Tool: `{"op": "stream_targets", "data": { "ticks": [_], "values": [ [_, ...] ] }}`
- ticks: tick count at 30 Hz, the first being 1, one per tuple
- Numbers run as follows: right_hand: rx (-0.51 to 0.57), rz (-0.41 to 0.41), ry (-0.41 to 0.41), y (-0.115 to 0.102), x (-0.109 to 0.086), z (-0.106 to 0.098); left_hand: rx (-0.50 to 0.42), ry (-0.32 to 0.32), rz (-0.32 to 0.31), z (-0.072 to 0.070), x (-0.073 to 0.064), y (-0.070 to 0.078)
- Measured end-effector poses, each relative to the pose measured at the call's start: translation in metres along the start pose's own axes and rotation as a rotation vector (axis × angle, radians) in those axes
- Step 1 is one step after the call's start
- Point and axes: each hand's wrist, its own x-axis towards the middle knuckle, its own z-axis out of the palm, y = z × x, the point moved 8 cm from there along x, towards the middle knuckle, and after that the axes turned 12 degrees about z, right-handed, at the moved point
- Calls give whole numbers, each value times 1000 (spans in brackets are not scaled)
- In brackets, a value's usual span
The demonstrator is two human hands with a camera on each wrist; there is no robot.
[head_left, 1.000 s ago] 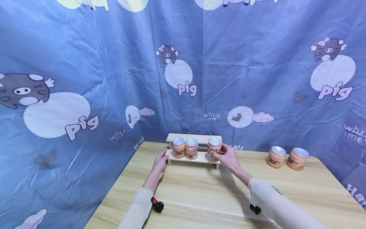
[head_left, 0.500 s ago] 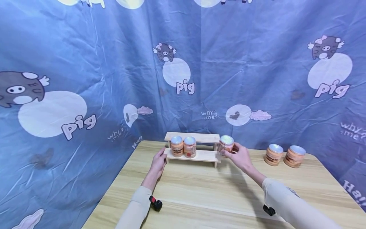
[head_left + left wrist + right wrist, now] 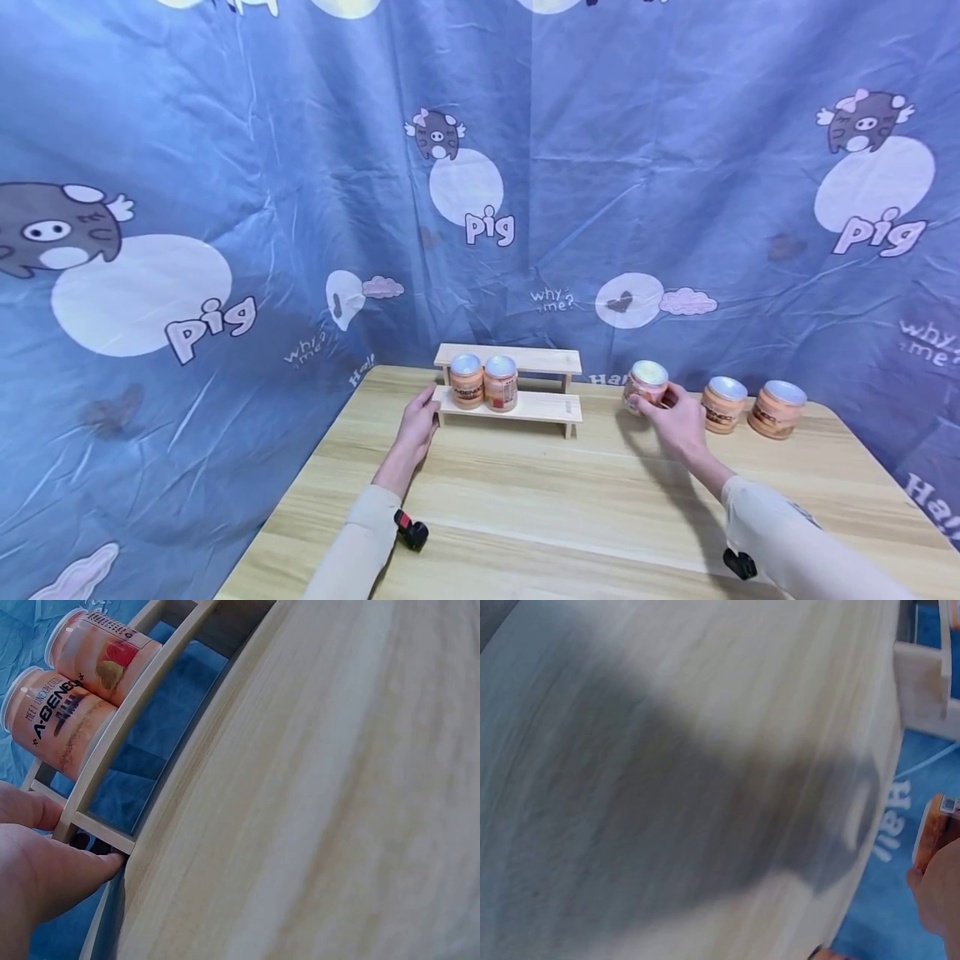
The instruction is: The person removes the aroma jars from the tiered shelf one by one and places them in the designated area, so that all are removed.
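Note:
A small two-tier wooden rack [image 3: 543,406] stands near the back of the table. Its lower tier bears two orange jars with pale lids, the left jar [image 3: 467,385] and the right jar [image 3: 501,387], side by side toward the left end. My left hand [image 3: 415,425] grips the rack's left end; in the left wrist view its thumb and fingers lie around the rack's end post [image 3: 69,821]. To the right of the rack, my right hand [image 3: 682,425] holds another orange jar [image 3: 641,385] upright over the table, thumb in front. That jar shows partly in the right wrist view.
Two more orange jars, one [image 3: 723,408] just right of my right hand and another [image 3: 777,412] beyond it, stand at the table's back right. A blue printed curtain [image 3: 585,208] hangs along the back and left edges of the wooden table [image 3: 510,500].
My right hand has lifted the jar off the right end of the rack's lower tier and carried it right, toward the two standing jars. The left hand has stayed at the rack's left end.

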Motion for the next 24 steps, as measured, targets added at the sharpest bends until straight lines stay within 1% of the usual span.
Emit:
{"op": "stream_targets", "data": {
  "ticks": [5,8,13,15,19,24],
  "values": [
    [-13,93,28,23,7,-7,3,9,-3,-1,-1,-3],
    [-13,119,35,32,11,-10,6,16,-5,-1,-1,-4],
    [-20,125,39,41,13,-13,15,18,-5,-1,-3,-4],
    [-32,114,45,44,15,-14,12,23,-7,-1,-3,-4],
    [-51,101,45,47,17,-15,0,19,8,1,-3,-2],
    [-69,107,11,50,21,-14,-7,12,20,2,-3,1]
  ]
}}
